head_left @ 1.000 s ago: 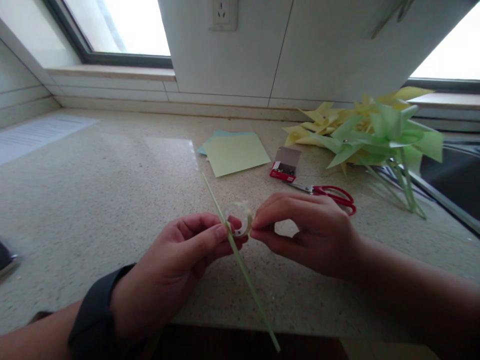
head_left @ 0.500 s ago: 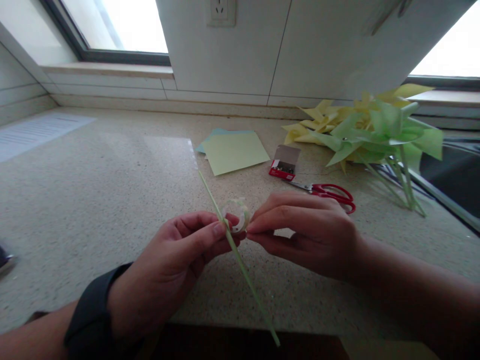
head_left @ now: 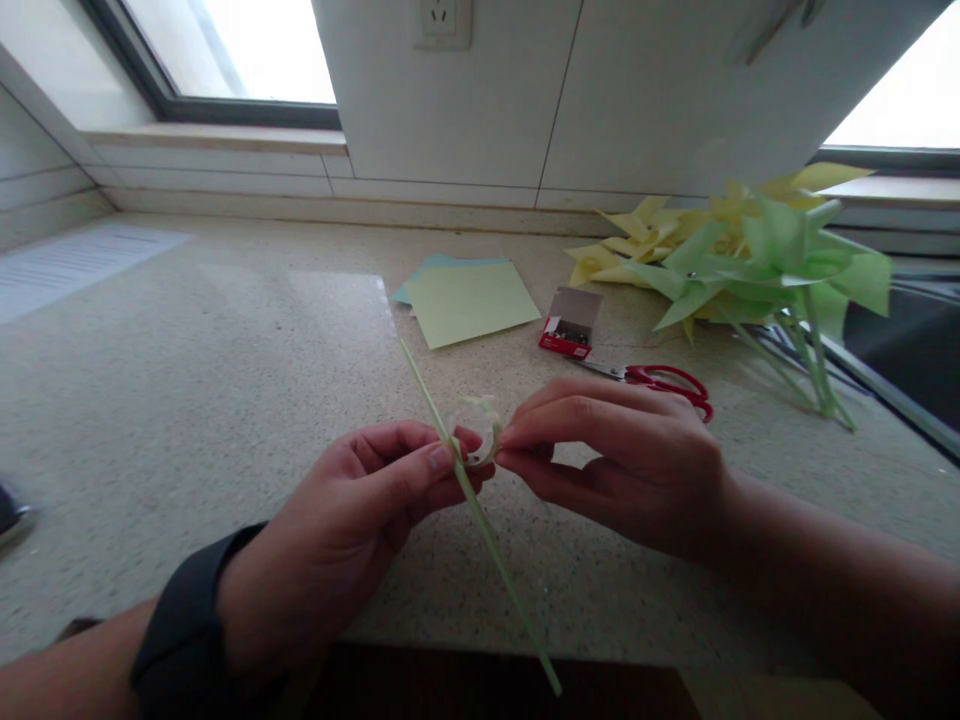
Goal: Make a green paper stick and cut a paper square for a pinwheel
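Table: speckled beige stone table [head_left: 225, 400], seen from the head camera; it runs back to a low tiled ledge under a white wall.
Room: a window sits at the upper left and another at the right; a wall socket [head_left: 445, 20] is at the top.
Paper: a pale green sheet [head_left: 472, 302] lies flat over a blue one, beyond the hands.
Box: a small red box [head_left: 570, 322] stands open just right of the sheets.
Scissors: red-handled scissors [head_left: 660, 382] lie behind the right hand.
Pinwheels: a heap of yellow and green paper pinwheels [head_left: 750, 262] lies at the far right.
Stick: a thin pale green stick [head_left: 495, 555] slants from the table's middle down to the near edge, lifted above the table.
Tape: a small clear tape ring [head_left: 475, 432], between the two hands, touching the stick.
Left hand: the left hand [head_left: 360, 530] is pinched shut on the stick and tape, thumb on top.
Right hand: the right hand [head_left: 622, 460] pinches the tape ring's right side with thumb and forefinger.
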